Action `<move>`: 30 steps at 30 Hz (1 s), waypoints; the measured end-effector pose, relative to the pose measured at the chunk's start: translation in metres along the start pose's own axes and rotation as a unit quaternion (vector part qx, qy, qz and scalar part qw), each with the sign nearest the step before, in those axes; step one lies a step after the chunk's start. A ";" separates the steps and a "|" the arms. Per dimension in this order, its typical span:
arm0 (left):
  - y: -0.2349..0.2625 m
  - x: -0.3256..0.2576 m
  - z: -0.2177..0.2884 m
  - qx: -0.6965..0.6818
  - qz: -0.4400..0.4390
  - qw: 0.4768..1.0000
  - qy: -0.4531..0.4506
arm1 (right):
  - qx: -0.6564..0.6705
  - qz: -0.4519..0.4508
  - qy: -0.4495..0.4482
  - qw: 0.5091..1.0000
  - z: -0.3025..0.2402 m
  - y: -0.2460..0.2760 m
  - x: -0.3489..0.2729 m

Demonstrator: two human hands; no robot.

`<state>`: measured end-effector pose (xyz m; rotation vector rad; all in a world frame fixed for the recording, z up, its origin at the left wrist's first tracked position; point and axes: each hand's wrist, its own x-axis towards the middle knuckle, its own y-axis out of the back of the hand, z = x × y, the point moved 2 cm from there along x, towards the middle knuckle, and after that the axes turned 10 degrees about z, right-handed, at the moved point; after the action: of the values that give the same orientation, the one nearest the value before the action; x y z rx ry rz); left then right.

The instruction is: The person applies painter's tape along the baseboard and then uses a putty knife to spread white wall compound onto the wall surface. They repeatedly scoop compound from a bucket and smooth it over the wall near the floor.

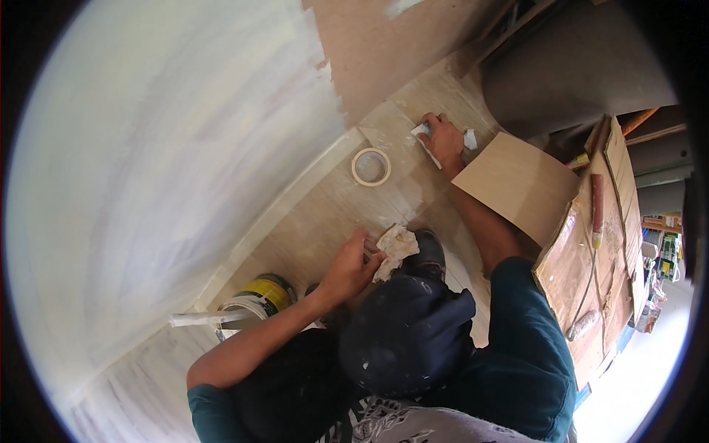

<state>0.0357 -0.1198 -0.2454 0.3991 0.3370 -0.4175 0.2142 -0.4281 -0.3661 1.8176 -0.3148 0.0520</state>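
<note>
My left hand [353, 267] is closed on a crumpled off-white rag or paper [399, 247], held low over the floor beside my shoe [428, 255]. Farther off to the right, my right hand [444, 142] reaches down to the floor with bent fingers. A white scrap [419, 131] shows at its fingertips, and it looks gripped or pressed against the boards. Another small white scrap [470, 139] lies just right of that hand. Between the wall and my right hand, a roll of masking tape [355, 168] rests flat on the floor.
A partly white-painted wall [185, 133] runs along the left. Near its foot stands a paint bucket [269, 294] with a white-coated tool [210, 317] across it. At right are a brown sheet [517, 181], cardboard [565, 273] bearing a red-handled paint roller [597, 199], and a large dark cylinder [576, 70].
</note>
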 end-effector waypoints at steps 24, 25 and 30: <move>-0.015 0.022 0.000 0.169 -0.031 0.982 -0.078 | 0.048 -0.050 0.047 0.996 -0.054 -0.001 -0.090; -0.016 0.033 0.003 0.213 -0.022 0.972 -0.095 | 0.062 -0.058 0.060 0.995 -0.054 -0.002 -0.092; -0.015 0.095 -0.009 0.384 -0.043 0.901 -0.199 | 0.088 0.002 -0.082 0.993 -0.030 -0.011 -0.061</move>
<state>0.1087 -0.1594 -0.2958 1.0540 -0.2341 -0.7038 0.1618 -0.3854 -0.3808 2.0016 -0.4406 -0.0697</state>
